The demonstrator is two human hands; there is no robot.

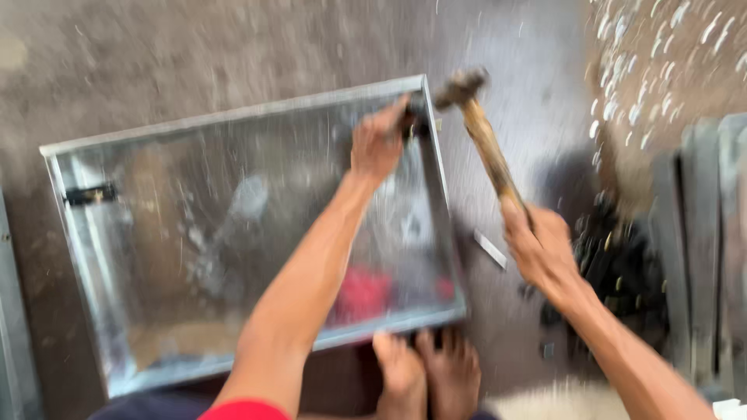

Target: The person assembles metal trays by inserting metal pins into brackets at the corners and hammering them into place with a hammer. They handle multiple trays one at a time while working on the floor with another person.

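At the tray corner, right-hand fingers grip a hammer.

Bare feet on the concrete floor, grey metal strips at right.

Right hand grips a wooden-handled hammer; left hand holds the metal tray corner (picture blurred).

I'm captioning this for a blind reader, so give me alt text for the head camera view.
The right hand grips a wooden-handled hammer, its head at the top right corner of a shallow shiny metal tray lying on a concrete floor. The left hand holds something small and dark at that corner. Bare feet touch the tray's near edge; the picture is blurred.
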